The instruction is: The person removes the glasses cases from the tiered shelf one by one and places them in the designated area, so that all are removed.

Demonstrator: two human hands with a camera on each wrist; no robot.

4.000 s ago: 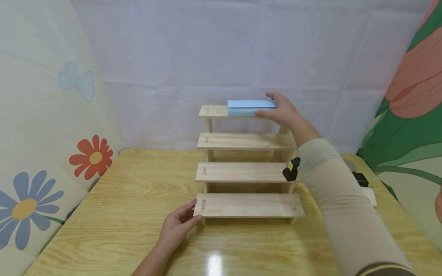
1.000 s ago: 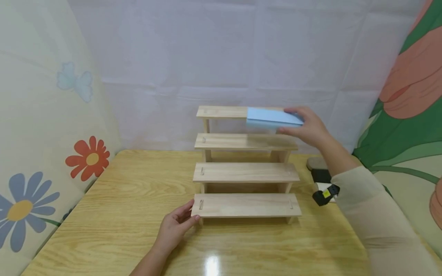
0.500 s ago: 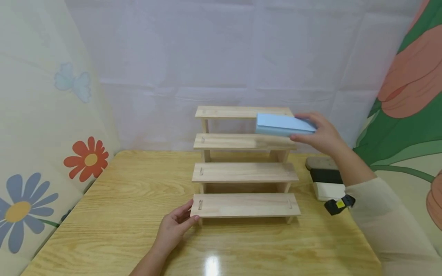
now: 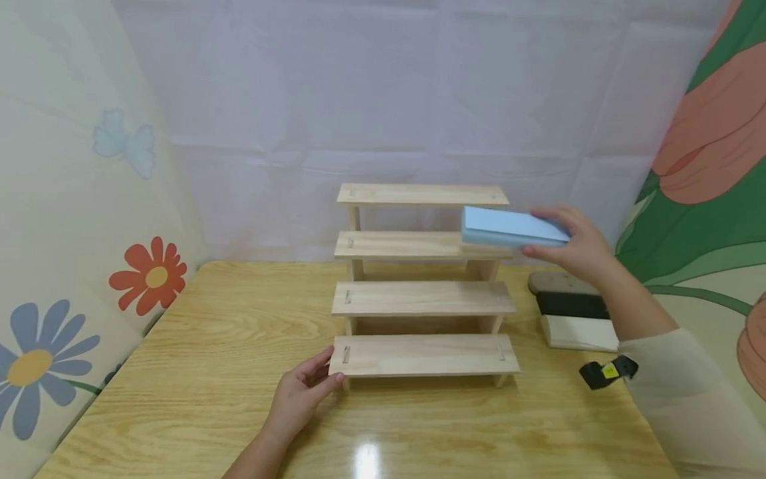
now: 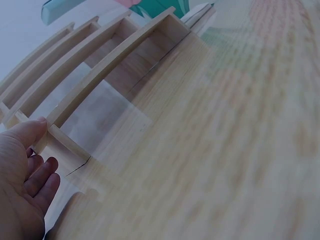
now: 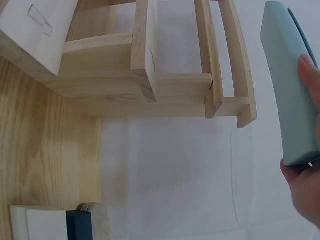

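Observation:
In the head view my right hand (image 4: 577, 243) grips one end of a light blue, flap-topped glasses case (image 4: 514, 227). It holds the case in the air in front of the upper right part of a wooden stepped display stand (image 4: 425, 356). The right wrist view shows the glasses case (image 6: 290, 90) apart from the stand, thumb on its flap side. My left hand (image 4: 302, 396) holds the front left corner of the lowest step. In the left wrist view the left thumb (image 5: 27, 132) lies against the step's end; some fingers are partly hidden.
Right of the stand lie a grey case (image 4: 559, 283), a black case (image 4: 571, 305) and a white case (image 4: 577, 332) in a row. The wooden table (image 4: 197, 372) meets a white cloth backdrop (image 4: 299, 100) behind. Flower-printed panels stand at both sides.
My right hand has lifted the blue glasses case off the top step and carried it right, down and towards me. The left hand stays at the corner of the lowest step.

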